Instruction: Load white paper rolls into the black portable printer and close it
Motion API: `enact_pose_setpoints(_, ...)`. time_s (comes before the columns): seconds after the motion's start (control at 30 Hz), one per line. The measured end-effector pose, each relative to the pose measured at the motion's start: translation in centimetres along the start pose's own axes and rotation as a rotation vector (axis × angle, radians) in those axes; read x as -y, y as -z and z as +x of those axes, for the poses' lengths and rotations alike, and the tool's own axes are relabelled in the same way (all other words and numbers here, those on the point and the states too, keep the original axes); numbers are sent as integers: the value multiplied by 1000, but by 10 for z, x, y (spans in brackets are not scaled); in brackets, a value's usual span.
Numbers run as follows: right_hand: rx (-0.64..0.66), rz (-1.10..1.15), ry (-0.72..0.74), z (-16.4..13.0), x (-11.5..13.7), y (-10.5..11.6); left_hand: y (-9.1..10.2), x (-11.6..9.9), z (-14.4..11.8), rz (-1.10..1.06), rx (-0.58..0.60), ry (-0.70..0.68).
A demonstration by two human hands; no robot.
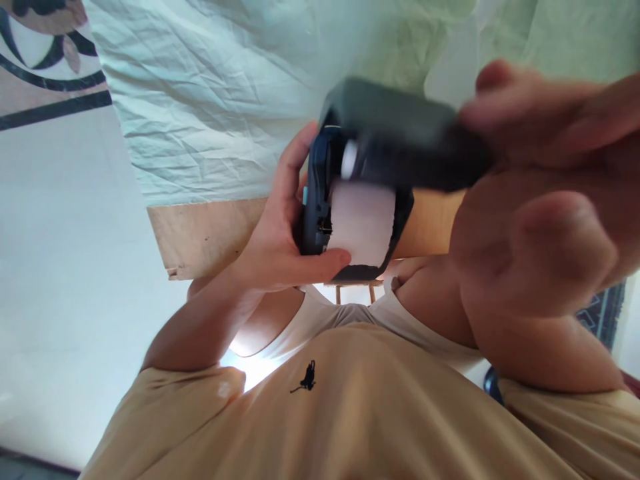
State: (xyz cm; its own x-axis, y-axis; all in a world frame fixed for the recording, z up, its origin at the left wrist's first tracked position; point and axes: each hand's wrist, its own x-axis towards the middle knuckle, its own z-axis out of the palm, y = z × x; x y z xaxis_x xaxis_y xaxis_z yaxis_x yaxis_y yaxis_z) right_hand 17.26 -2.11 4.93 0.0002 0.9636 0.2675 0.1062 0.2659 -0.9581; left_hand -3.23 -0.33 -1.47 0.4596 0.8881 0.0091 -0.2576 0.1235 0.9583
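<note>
My left hand (280,233) grips a dark blue device (316,193) from its left side, thumb along the near edge and fingers curled over the far edge. A white paper-like roll or panel (363,223) shows in the device's open middle. My right hand (540,220) is very close to the camera and blurred. Its fingers hold a flat black piece (400,133), like a cover, lying across the top of the device. Whether the black piece is attached to the device cannot be told.
Below the hands is my own chest in a tan shirt (350,413) with a small black logo. Behind them are a wrinkled pale green sheet (210,100) over a wooden board edge (210,233) and a white floor (60,267).
</note>
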Motion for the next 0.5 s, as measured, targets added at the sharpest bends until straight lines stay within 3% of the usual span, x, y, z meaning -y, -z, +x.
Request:
enact_pose_setpoints(0.03,-124,50,77,0,-5,-3,-4,-3,1,31,-81,67)
enact_pose_setpoints(0.13,-114,126,268,0,-21,-6,-19,-14,9,57,-218,208)
enact_pose_setpoints(0.27,81,-21,77,-1,-31,-2,-35,-29,24,25,-233,225)
enact_pose_setpoints(0.33,204,-131,90,-1,-32,-2,-37,-35,28,17,-236,229)
enact_pose_setpoints(0.5,276,-75,29,-2,-38,-8,-34,-40,23,7,-259,238)
